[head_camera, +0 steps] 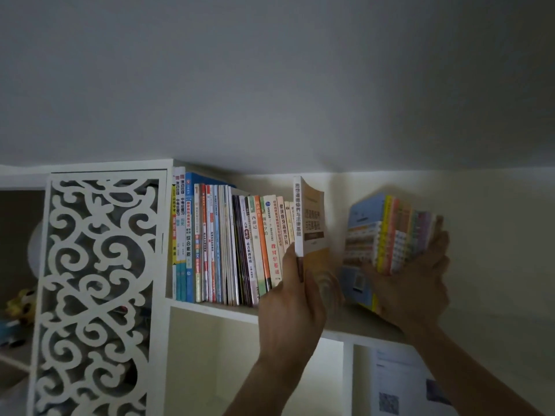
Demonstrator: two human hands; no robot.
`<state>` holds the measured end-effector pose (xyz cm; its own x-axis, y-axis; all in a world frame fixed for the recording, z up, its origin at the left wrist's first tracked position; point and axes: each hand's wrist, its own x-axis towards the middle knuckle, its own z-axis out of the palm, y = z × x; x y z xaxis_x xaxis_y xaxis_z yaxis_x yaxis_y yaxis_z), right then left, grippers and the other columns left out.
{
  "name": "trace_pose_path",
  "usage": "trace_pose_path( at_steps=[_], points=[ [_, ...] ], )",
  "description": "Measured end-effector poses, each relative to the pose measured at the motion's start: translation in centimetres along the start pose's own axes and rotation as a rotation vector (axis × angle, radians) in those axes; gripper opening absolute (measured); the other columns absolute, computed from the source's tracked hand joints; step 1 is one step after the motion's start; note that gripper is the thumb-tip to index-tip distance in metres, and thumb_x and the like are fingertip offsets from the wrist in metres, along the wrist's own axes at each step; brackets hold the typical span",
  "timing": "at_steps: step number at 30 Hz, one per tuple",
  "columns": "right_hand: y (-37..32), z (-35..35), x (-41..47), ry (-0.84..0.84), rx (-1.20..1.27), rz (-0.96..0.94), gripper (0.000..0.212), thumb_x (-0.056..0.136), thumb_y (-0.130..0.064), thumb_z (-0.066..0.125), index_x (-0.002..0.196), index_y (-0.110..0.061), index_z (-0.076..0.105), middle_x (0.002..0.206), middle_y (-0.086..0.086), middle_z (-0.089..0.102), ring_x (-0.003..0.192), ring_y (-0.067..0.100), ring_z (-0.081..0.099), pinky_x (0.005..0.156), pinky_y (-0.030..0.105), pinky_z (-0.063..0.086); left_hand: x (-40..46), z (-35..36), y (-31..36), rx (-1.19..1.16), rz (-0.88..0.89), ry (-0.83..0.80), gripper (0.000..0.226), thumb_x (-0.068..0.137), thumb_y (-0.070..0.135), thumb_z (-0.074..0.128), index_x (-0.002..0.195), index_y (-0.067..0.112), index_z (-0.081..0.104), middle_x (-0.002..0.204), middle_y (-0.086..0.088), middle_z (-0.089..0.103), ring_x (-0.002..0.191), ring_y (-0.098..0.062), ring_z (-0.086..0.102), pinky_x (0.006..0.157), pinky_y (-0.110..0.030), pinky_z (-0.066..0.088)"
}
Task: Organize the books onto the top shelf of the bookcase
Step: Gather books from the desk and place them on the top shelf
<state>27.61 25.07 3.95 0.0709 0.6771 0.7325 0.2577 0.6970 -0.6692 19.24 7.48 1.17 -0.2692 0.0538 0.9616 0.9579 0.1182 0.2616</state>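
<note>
Top shelf (pixel 216 309): left hand (pixel 295 298) clamps upright paperback (pixel 312 217) low at spine, light, bendy; right hand (pixel 411 283) grips tilted book stack (pixel 387 232), heavier, apt to fan, beside row (pixel 228 244)

On the top shelf (pixel 210 309) you have open room between the white-spined book (pixel 310 217) and the tilted stack of books (pixel 390 232). To the left, the standing row of books (pixel 228 244) blocks you, and the fretwork door (pixel 96 295) closes off that side.
</note>
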Motion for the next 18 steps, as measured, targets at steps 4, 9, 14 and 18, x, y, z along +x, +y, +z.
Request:
trace_pose_path(
  at_steps=[4, 9, 14, 18],
  points=[
    [-0.1, -0.6, -0.3, -0.008, 0.007, 0.003, 0.143, 0.061, -0.056, 0.09, 0.16, -0.018, -0.006, 0.151, 0.018, 0.033, 0.12, 0.052, 0.053, 0.091, 0.06, 0.048, 0.0, 3.3, -2.2, 0.023, -0.012, -0.144, 0.047, 0.103, 0.032, 0.047, 0.133, -0.003, 0.057, 0.071, -0.001, 0.064, 0.043, -0.007, 0.051, 0.042, -0.013, 0.034],
    [-1.0, 0.1, -2.1, -0.032, -0.043, -0.135, 0.147, 0.054, -0.055, 0.093, 0.159, -0.023, -0.004, 0.146, 0.016, 0.036, 0.118, 0.047, 0.055, 0.084, 0.057, 0.052, -1.0, 6.8, -4.8, 0.238, 0.079, -0.034, 0.06, 0.107, 0.034, 0.049, 0.151, -0.005, 0.036, 0.125, -0.02, 0.068, 0.105, -0.028, 0.069, 0.088, -0.04, 0.058],
    [-2.6, 2.4, -3.6, -0.093, -0.052, -0.193, 0.147, 0.052, -0.062, 0.09, 0.158, -0.025, -0.005, 0.139, 0.012, 0.041, 0.115, 0.035, 0.057, 0.079, 0.046, 0.053, 0.9, 8.4, -6.7, 0.293, 0.222, -0.174, 0.077, 0.104, 0.044, 0.046, 0.162, 0.004, 0.015, 0.171, -0.017, 0.006, 0.159, -0.03, 0.005, 0.129, -0.048, 0.012],
    [-3.3, 4.1, -3.7, -0.19, -0.111, -0.229, 0.142, 0.058, -0.071, 0.082, 0.157, -0.023, -0.008, 0.138, 0.009, 0.041, 0.118, 0.028, 0.056, 0.081, 0.041, 0.054, 1.8, 7.2, -8.5, 0.195, 0.372, -0.348, 0.077, 0.105, 0.039, 0.044, 0.163, 0.004, 0.006, 0.172, -0.013, -0.006, 0.159, -0.027, -0.006, 0.127, -0.053, 0.015]
  ],
)
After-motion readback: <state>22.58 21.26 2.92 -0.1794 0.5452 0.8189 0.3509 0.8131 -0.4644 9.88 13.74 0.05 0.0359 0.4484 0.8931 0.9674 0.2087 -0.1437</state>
